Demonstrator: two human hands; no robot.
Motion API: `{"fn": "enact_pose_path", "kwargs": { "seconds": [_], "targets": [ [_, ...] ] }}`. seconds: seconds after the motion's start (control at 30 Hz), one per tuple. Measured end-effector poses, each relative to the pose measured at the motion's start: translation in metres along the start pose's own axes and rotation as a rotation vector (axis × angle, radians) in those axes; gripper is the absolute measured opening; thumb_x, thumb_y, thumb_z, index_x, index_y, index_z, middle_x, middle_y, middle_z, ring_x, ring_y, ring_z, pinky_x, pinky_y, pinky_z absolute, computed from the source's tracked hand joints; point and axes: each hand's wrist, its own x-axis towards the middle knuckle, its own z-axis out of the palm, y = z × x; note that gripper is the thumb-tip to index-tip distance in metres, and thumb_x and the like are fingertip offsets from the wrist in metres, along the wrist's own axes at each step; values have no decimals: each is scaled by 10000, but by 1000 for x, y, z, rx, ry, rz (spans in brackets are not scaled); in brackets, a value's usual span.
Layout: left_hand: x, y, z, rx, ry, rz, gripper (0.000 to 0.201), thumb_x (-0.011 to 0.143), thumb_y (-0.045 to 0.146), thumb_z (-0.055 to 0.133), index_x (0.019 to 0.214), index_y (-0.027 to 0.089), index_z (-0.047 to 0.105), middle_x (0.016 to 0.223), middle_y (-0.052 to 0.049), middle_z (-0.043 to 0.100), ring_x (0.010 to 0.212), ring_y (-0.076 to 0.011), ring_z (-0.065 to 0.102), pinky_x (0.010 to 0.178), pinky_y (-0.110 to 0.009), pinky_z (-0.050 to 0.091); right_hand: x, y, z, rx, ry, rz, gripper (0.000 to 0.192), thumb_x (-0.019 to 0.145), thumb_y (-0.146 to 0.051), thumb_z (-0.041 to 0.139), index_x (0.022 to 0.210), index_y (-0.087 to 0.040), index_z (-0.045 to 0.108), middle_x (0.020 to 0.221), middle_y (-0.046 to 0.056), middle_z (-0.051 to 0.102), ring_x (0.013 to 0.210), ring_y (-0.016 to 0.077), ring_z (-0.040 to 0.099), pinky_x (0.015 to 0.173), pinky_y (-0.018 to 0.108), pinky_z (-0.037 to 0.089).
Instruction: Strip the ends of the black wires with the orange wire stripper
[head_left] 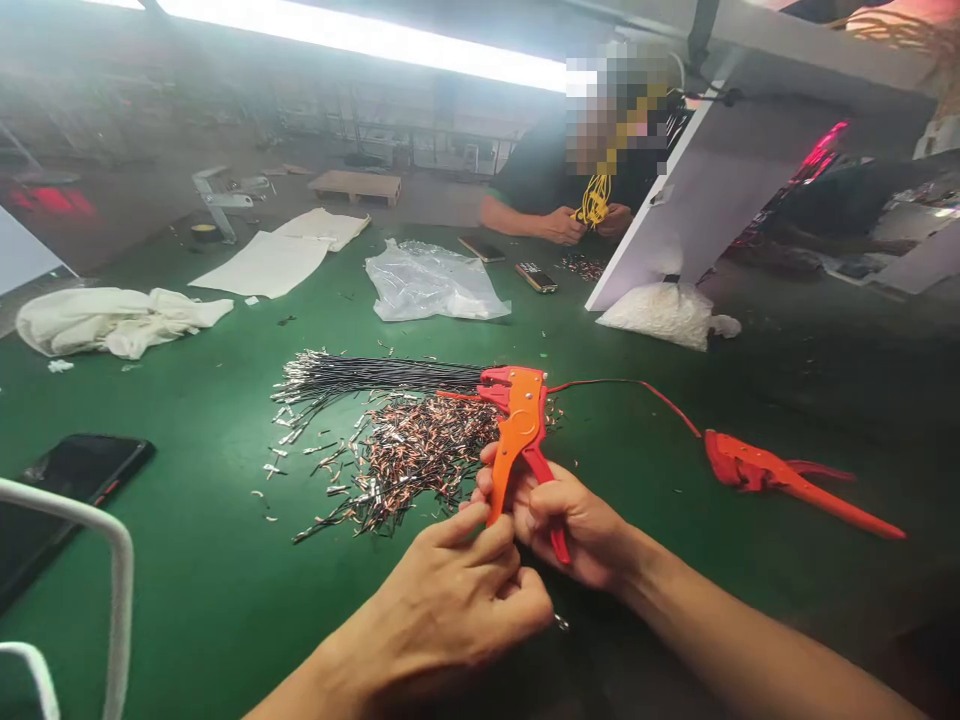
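My right hand (574,515) is wrapped round the orange and red handles of a wire stripper (523,420), its jaws pointing up and left. Close against the lower end of the orange handle is my left hand (469,590), fingers curled closed; what lies inside them is hidden. A small shiny metal end (561,622) shows just beside its thumb. Behind the stripper's jaws lies a bundle of black wires (375,375) with metal terminals at the left end. In front of that bundle spreads a heap of short wire offcuts (427,450), black and copper-coloured.
A second orange wire stripper (780,475) lies at the right. Beyond are a clear plastic bag (431,280), white cloth (120,318), paper (262,262) and a tied white bag (664,312). A phone (82,470) rests at left. Across the table a person's hands (566,225) hold yellow cable.
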Motion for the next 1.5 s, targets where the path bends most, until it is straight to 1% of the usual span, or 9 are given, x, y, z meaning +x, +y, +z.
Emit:
{"fn": "enact_pose_path", "kwargs": {
  "seconds": [0.23, 0.33, 0.43, 0.5, 0.6, 0.67, 0.83, 1.2, 1.5],
  "targets": [
    [-4, 0, -4, -120, -28, -31, 228, 920, 79, 417, 787, 195, 561, 560, 36, 546, 626, -128, 493, 739, -279, 381, -3, -3, 5, -13, -21, 87, 625, 443, 39, 446, 1007, -170, 619, 924, 25, 698, 902, 160, 650, 888, 271, 486],
    [-1, -1, -12, -327, 112, -178, 216, 952, 128, 429, 811, 172, 587, 724, -27, 669, 770, -140, 577, 778, -285, 423, -4, -5, 3, -34, -38, 59, 621, 454, 26, 448, 1022, -174, 601, 929, 30, 694, 849, 157, 652, 749, 237, 499],
    [-1, -12, -18, -414, 398, -477, 137, 874, 71, 578, 851, 185, 649, 761, -13, 692, 737, -127, 570, 727, -282, 438, -5, -3, 0, -91, -79, 45, 621, 468, 7, 450, 1048, -164, 589, 940, 43, 679, 845, 173, 652, 727, 264, 502],
    [-4, -25, -20, -542, 462, -775, 81, 849, 155, 649, 811, 208, 696, 755, -5, 688, 702, -128, 570, 686, -286, 438, -6, 0, -1, -136, -145, 46, 605, 483, -6, 461, 1057, -149, 589, 932, 53, 664, 881, 202, 652, 805, 337, 511],
    [-6, -45, -20, -998, 571, -1336, 230, 792, 401, 715, 799, 172, 728, 621, 2, 585, 574, -105, 496, 521, -238, 388, -8, 5, 1, -193, -243, 72, 572, 513, -27, 491, 1066, -135, 591, 929, 67, 648, 894, 236, 650, 783, 387, 527],
    [-6, -54, -21, -1267, 666, -1481, 317, 709, 432, 778, 860, 157, 728, 619, 17, 548, 575, -91, 478, 514, -214, 387, -9, 7, 2, -214, -268, 86, 546, 525, -40, 509, 1058, -128, 593, 933, 77, 643, 897, 243, 642, 739, 380, 537],
    [-1, -53, -26, -1527, 674, -1524, 333, 748, 418, 745, 962, 167, 700, 644, 21, 529, 581, -93, 467, 529, -223, 404, -10, 6, 4, -247, -250, 85, 532, 546, -52, 509, 1063, -149, 589, 939, 66, 638, 896, 238, 631, 744, 389, 533],
    [-2, -48, -27, -1618, 661, -1490, 297, 825, 397, 666, 1056, 210, 681, 716, -4, 588, 643, -121, 519, 620, -269, 437, -13, 6, 4, -310, -340, 130, 422, 632, -95, 589, 1051, -149, 600, 963, 72, 641, 906, 221, 626, 823, 369, 469],
    [-5, -45, -26, -1796, 681, -1471, 280, 852, 402, 652, 1095, 263, 653, 797, -11, 619, 688, -123, 553, 638, -263, 445, -13, 5, 5, -314, -331, 118, 490, 626, -58, 551, 1104, -156, 600, 967, 65, 654, 913, 214, 636, 814, 358, 485]
  ]
}}
